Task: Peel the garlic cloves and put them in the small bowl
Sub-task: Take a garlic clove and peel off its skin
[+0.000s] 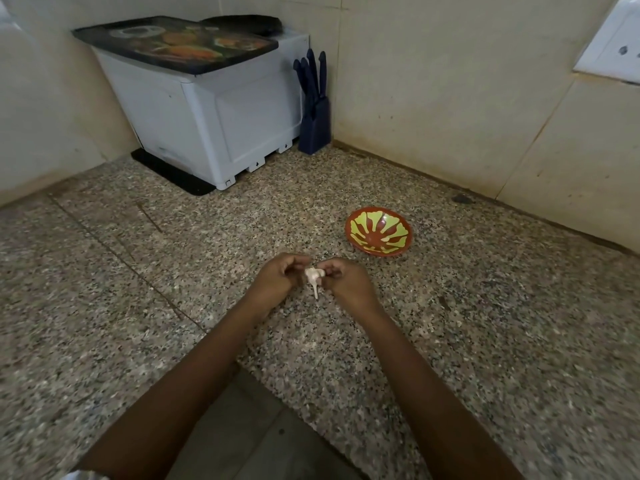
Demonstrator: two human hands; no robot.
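Left forearm (194, 386) and right forearm (426, 375) reach in from the bottom edge and converge over the speckled granite counter (156, 306).

Left hand (277, 275): fingers curled, fingertips pinching the garlic (313, 276) on its left side. Right hand (346, 278): fingers likewise curled, thumb and fingertips closed on the garlic's right side.

The garlic is pale, held between the two hands just above the counter, with a thin stem pointing down (too small to tell how much skin is on it).

Small bowl (347, 230): red with a yellow-green pattern, on the counter, beyond and right of the hands, not touching them. Its contents are unclear.

In the far corner stand a white box (207, 116) with a dark tray (173, 43) on top and a blue knife block (313, 129) just to its right.
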